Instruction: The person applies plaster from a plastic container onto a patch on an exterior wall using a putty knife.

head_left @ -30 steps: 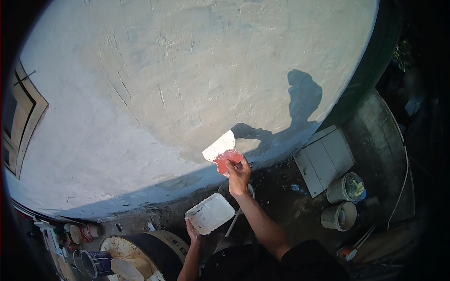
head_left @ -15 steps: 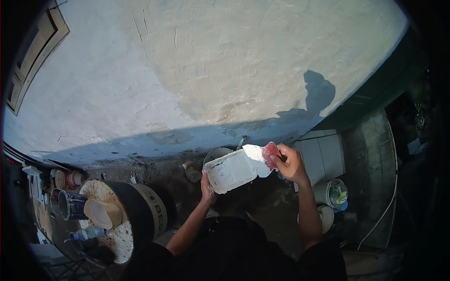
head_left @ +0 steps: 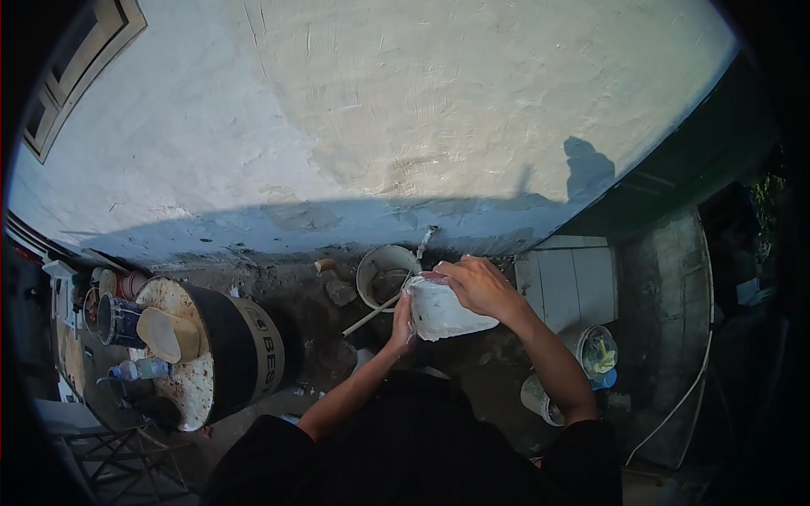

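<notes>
1. The tray [head_left: 451, 316] is one flat, rectangular slab, white and smeared with a chalky paste. It is held tilted in the air just right of the bucket [head_left: 381, 271] and a little nearer the person.
2. The left hand [head_left: 403, 325] grips the tray's lower left edge from beneath, with its fingers closed on it.
3. The right hand [head_left: 477, 285] lies curled over the tray's top edge, knuckles up. I cannot tell whether it holds anything under the palm.
4. The bucket is one round, pale pail with a grimy, crusted inside. A single thin, light stick [head_left: 371, 315] leans out of it toward the person.
5. Behind the bucket rises the wall [head_left: 380, 110]. Its plaster is rough and scored with trowel marks, greyer and damp-looking at the centre and whiter to the left. Shade covers its foot.
6. Left of the bucket lies one black drum [head_left: 245, 350] with a round top spattered white. Three things rest on it: a dark can [head_left: 116, 320], a tan curved piece [head_left: 170, 334] and a clear plastic bottle [head_left: 139, 368].
7. Right of the bucket lies one white ribbed panel [head_left: 574, 282]. Nearer the person are two small round pots [head_left: 597, 350], both dusty grey.
</notes>
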Motion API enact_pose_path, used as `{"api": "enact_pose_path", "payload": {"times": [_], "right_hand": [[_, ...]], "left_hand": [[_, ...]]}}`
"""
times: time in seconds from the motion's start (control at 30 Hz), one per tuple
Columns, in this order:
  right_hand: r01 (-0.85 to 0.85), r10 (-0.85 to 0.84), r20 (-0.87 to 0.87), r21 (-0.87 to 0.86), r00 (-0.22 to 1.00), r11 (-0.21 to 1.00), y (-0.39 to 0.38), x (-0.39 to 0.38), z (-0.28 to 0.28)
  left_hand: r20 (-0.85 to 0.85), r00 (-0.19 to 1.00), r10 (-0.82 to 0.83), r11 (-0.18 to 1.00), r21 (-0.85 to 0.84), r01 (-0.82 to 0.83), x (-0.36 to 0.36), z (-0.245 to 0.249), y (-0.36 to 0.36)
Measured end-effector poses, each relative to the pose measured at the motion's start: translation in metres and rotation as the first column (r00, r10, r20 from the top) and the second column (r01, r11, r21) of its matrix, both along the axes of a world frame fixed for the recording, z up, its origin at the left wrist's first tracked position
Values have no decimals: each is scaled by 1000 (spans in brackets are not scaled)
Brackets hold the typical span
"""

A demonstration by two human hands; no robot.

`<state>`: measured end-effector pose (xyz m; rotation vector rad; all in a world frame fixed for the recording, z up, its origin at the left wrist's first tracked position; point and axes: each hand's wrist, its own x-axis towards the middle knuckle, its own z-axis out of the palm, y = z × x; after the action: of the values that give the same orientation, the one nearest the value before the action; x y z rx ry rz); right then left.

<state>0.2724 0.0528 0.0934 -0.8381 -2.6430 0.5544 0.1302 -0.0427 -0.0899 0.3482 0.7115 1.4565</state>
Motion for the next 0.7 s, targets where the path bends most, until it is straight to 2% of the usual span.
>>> {"api": "enact_pose_path", "payload": {"times": [0.07,0.17,0.23,0.47,0.7], "right_hand": [[-73,73,26,10,997,997,2,2,0],[-142,140,74,10,987,990,6,4,7],[-194,193,66,10,979,981,8,5,5],[-253,251,142,-2,958,967,4,-1,4],[-267,268,173,-34,948,963,5,-6,13]], "left_hand": [[26,999,-23,1000,5,22,3,2,0],[-66,998,-25,999,45,28,4,5,3],[-18,1000,-22,999,38,22,5,17,4],[32,999,-31,999,24,30,-5,20,13],[-14,1000,19,999,44,-18,-11,15,19]]}}
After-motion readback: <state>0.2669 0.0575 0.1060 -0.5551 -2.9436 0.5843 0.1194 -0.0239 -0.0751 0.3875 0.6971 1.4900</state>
